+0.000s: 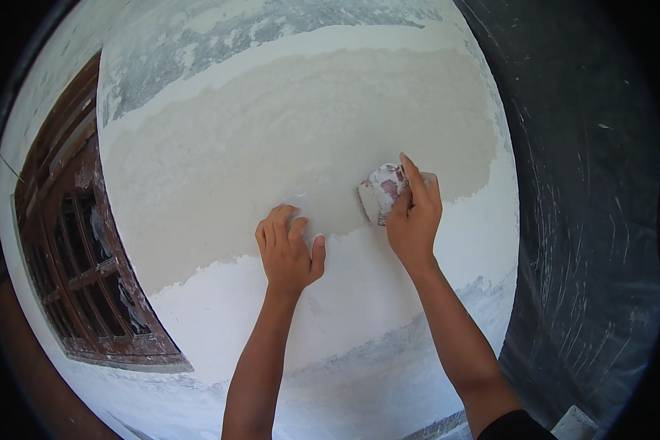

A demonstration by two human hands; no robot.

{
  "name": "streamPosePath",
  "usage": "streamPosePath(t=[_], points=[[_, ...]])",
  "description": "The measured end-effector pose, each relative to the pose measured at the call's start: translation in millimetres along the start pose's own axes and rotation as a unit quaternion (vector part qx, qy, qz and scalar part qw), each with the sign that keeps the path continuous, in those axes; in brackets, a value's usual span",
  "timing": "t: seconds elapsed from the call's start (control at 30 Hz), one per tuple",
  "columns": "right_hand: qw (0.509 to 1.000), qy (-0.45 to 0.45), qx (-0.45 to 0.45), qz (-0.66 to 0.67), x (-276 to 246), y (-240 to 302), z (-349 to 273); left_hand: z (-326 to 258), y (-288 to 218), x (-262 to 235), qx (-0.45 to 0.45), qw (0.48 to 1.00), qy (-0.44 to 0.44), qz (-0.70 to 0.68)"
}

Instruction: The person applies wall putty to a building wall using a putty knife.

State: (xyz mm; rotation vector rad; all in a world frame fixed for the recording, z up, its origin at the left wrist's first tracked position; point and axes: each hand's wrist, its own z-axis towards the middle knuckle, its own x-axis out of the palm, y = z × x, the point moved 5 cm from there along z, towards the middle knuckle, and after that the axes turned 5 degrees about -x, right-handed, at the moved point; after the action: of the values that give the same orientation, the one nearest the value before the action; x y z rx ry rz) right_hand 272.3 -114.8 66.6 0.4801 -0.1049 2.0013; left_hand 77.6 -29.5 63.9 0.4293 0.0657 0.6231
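Note:
A wall (286, 125) fills the view, with a wide grey-beige band of wet putty across it and drier white plaster below. My right hand (414, 216) grips a putty-smeared scraper (380, 192) and presses its blade flat to the wall at the band's lower right edge. My left hand (287, 249) rests against the wall just left of it, fingers curled together at the line between the wet and white parts, holding nothing that I can see.
A dark brown wooden window frame (81, 242) with bars sits in the wall at the left. A dark, white-streaked surface (587, 220) runs down the right side. A small white object (573, 425) shows at the bottom right.

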Motion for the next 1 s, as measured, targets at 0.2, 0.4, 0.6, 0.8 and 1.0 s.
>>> streamPosePath(t=[0.2, 0.4, 0.6, 0.8, 1.0], points=[[0.994, -0.018, 0.075, -0.078, -5, -19, 5, 2, -1, -4, -0.002, 1.0, -0.001, 0.006], [0.985, 0.166, -0.045, -0.003, 22, 26, -17, 1, -2, 2, 0.002, 1.0, 0.002, -0.003], [0.995, -0.031, 0.086, -0.038, -4, -8, 3, 1, -2, -3, 0.001, 1.0, 0.008, 0.007], [0.997, 0.041, 0.006, -0.07, 19, -2, -2, 0, -2, -1, -0.001, 1.0, 0.009, 0.01], [0.996, 0.054, -0.042, 0.062, 21, 22, -1, -1, -2, 2, 0.002, 1.0, 0.0, 0.004]])
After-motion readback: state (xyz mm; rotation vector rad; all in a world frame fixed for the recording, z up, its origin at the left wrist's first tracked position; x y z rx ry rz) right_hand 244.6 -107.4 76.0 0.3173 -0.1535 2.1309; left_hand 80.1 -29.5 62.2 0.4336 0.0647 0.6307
